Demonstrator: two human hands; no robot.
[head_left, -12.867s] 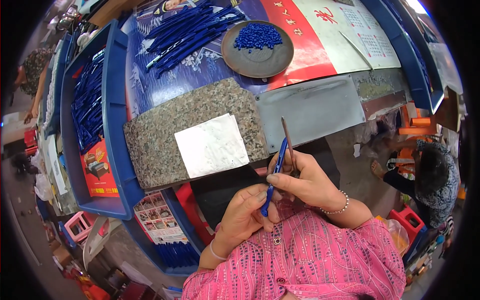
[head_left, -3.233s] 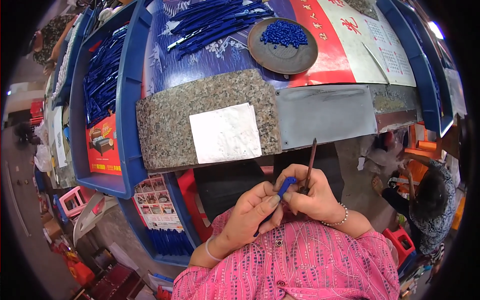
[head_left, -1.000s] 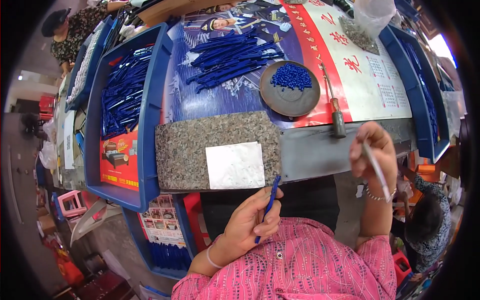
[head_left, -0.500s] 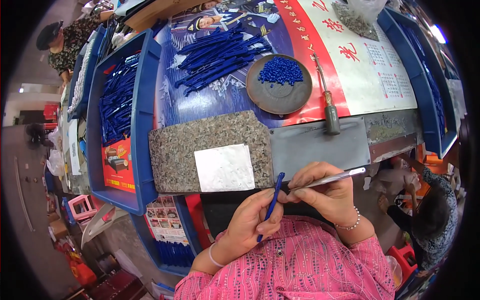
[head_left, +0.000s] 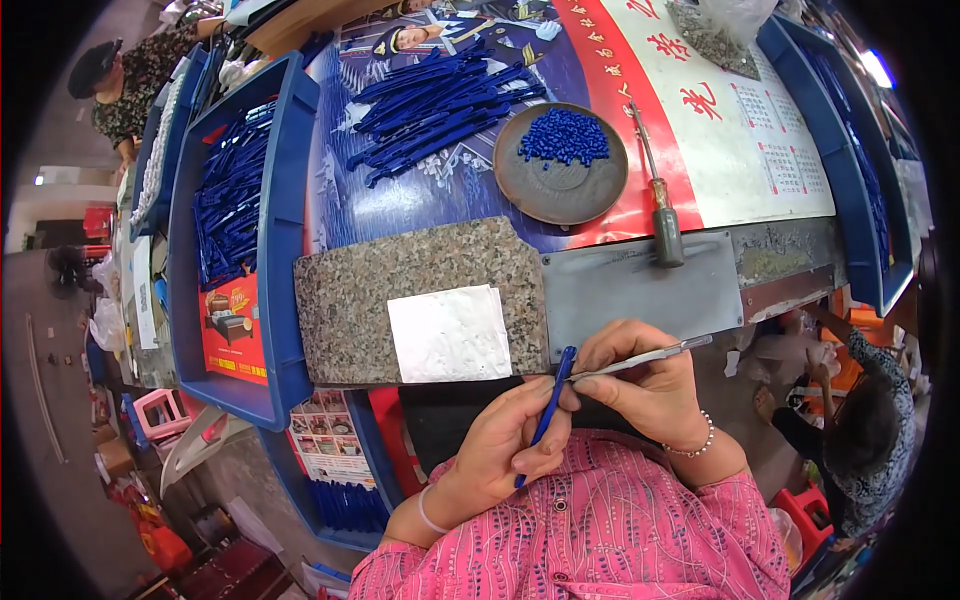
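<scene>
head view: your left hand (head_left: 505,445) grips a blue pen barrel (head_left: 545,408) in closed fingers. your right hand (head_left: 650,390) pinches a thin metal rod (head_left: 645,357), tip meeting the barrel's top.

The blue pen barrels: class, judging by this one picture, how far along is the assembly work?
Done: cannot tell for sure; many blue barrels lie in the blue tray. In hand: the left hand holds a blue pen barrel while the right hand holds a thin metal tool at its top end. Left: seemingly a loose pile of barrels on the table and small blue caps in the round dish.
</scene>
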